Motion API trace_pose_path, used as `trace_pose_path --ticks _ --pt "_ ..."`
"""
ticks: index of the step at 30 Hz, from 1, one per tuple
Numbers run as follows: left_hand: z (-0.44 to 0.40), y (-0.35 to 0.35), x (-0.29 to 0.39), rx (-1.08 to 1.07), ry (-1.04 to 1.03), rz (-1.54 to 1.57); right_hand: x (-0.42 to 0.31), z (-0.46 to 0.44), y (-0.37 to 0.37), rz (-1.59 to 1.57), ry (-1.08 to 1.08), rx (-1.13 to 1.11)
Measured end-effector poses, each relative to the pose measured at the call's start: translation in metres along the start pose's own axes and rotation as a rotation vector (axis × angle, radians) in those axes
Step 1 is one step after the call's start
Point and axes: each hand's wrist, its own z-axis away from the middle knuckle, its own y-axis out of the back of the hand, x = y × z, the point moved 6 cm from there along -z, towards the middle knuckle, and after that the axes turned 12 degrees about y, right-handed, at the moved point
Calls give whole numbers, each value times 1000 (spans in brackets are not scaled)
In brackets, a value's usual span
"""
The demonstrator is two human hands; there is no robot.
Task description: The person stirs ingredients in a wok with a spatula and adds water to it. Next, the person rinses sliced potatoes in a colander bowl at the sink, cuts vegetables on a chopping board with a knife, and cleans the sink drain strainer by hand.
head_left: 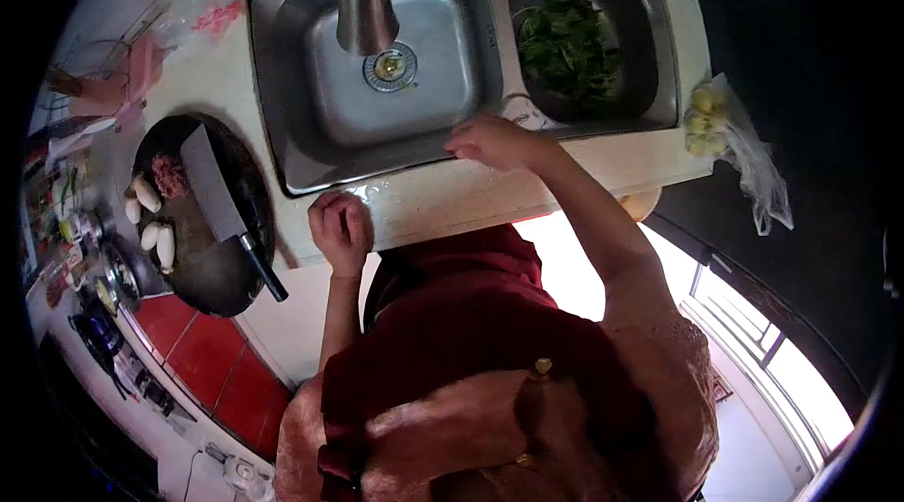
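Observation:
My left hand (341,231) is closed at the front edge of the counter, left of my body, with its fingers curled in. My right hand (494,141) hovers over the front rim of the large sink basin (334,139), fingers bent together and pointing left. Nothing sticks out of either hand, and the insides of both are hidden. Behind the right hand, green leaves (570,45) lie in the smaller basin (645,78). A steel faucet (365,17) hangs over the large basin, above its drain strainer (390,67), where a small yellowish bit lies.
On the left, a dark round cutting board (202,267) bears a cleaver (212,184), minced meat (169,175) and several pale pieces (158,240). The cleaver's black handle overhangs the board. A clear plastic bag (753,168) with yellow-green items lies at right. Water drops wet the counter (424,189).

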Motion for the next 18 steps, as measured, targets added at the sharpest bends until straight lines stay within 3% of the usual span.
trace_pose_path --ticks 1,4,7,10,13,15,16,17,18 --pt "-2 -1 4 3 -15 12 -2 12 -1 20 119 91" --pt "0 -4 -2 3 -21 20 -17 24 -7 328 107 55" --pt "1 -6 0 -13 -34 15 -29 26 -4 429 34 98" --pt "4 -9 -9 -51 -14 32 -41 46 9 370 75 330" --pt "3 -10 -5 -41 -37 38 -34 127 35 -72 -207 717" --pt "4 -9 -2 -36 -47 10 -25 208 43 -70 -579 894" --pt "3 -9 -1 -40 -55 -15 -19 250 40 111 -699 1006" --pt "2 -10 0 -44 -63 -38 -27 274 44 116 -740 1202" --pt "1 -9 -2 -48 -46 0 -27 292 41 234 -772 1202"
